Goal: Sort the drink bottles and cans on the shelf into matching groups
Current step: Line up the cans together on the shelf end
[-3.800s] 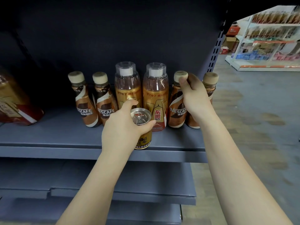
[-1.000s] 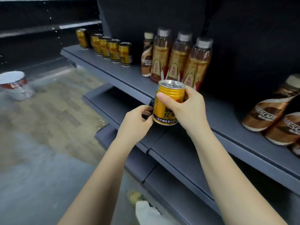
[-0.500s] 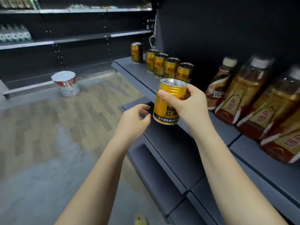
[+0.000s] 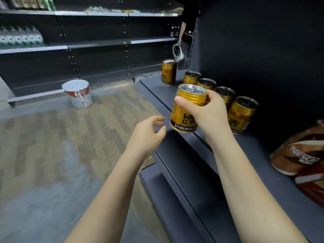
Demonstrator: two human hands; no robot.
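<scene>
The can [image 4: 188, 109] is now only in the right hand [image 4: 208, 113]. A second ago the left hand [image 4: 146, 135] was touching its lower part; now that hand has let go and hangs beside it, a little lower, with fingers [image 4: 160, 119] loosely curled and apart, holding nothing. The right fingers [image 4: 182, 100] are clamped around the upper half of the can, which is upright and in the air just in front of the shelf [image 4: 157, 88] edge. The view has also turned left along the shelf, so the row of cans [image 4: 226, 95] is now near, directly behind the right hand.

I judge that the handover is finished and the can is on its way to its matching group. What remains for this can is to set it down with the others.

In the row four gold cans stand close together toward the back panel, and one more can [image 4: 168, 71] stands apart at the far end. The shelf in front of the row is bare, so a place there seems free. The nearest row can [image 4: 242, 114] is just beside the right wrist and could be knocked when the hand goes down. At the right edge stands a brown coffee bottle [image 4: 301, 151], blurred, well apart from the cans. On the floor a paint bucket [image 4: 78, 93] stands far from the work, and a person [image 4: 185, 35] is partly visible behind the shelf end.
</scene>
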